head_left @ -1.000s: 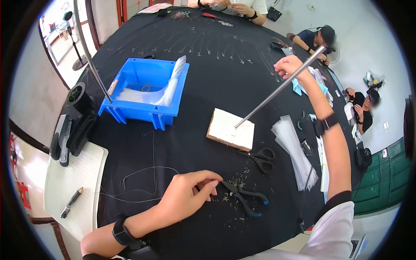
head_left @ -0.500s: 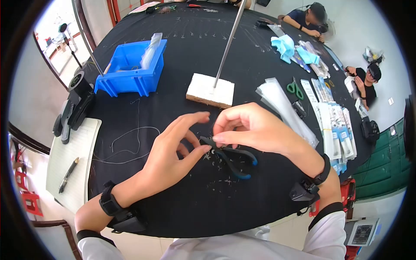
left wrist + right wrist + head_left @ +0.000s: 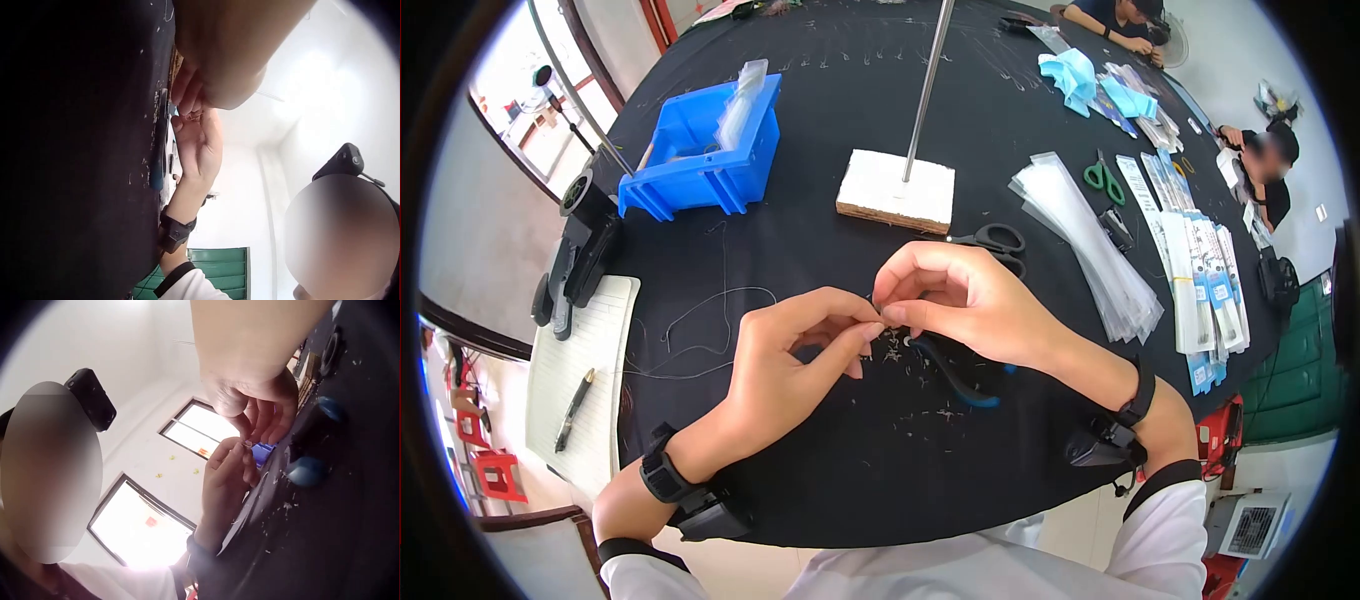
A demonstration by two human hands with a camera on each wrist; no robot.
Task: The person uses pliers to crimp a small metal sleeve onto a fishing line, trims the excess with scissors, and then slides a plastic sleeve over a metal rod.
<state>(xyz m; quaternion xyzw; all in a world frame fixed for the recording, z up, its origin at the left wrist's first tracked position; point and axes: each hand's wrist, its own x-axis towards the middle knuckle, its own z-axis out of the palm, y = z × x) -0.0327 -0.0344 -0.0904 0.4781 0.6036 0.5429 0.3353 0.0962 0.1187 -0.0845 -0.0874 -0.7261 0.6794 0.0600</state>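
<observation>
Over the black tablecloth, my left hand [image 3: 795, 350] and right hand [image 3: 970, 300] meet fingertip to fingertip, each pinching with thumb and forefinger. A tiny pale loop of thin line [image 3: 248, 444] shows between the fingertips in the right wrist view; its exact shape is too small to tell. More grey line [image 3: 690, 328] curls on the cloth and runs toward my left hand. Pliers with blue-tipped handles [image 3: 970, 396] lie beneath my right hand, their head hidden by it. Small clippings [image 3: 892, 352] are scattered below the fingertips.
Beyond my hands stand a white block [image 3: 895, 190] with an upright metal rod and black scissors [image 3: 1000, 238]. Clear plastic sleeves [image 3: 1090, 250] and packets [image 3: 1205, 280] lie right. On the left are a blue bin [image 3: 750, 165], stapler [image 3: 565, 275], notebook [image 3: 615, 350] and pen [image 3: 575, 410].
My right hand has come down from the far right side to the fingertips of my left hand. The pliers, uncovered at first, are now partly hidden. The head view has shifted.
</observation>
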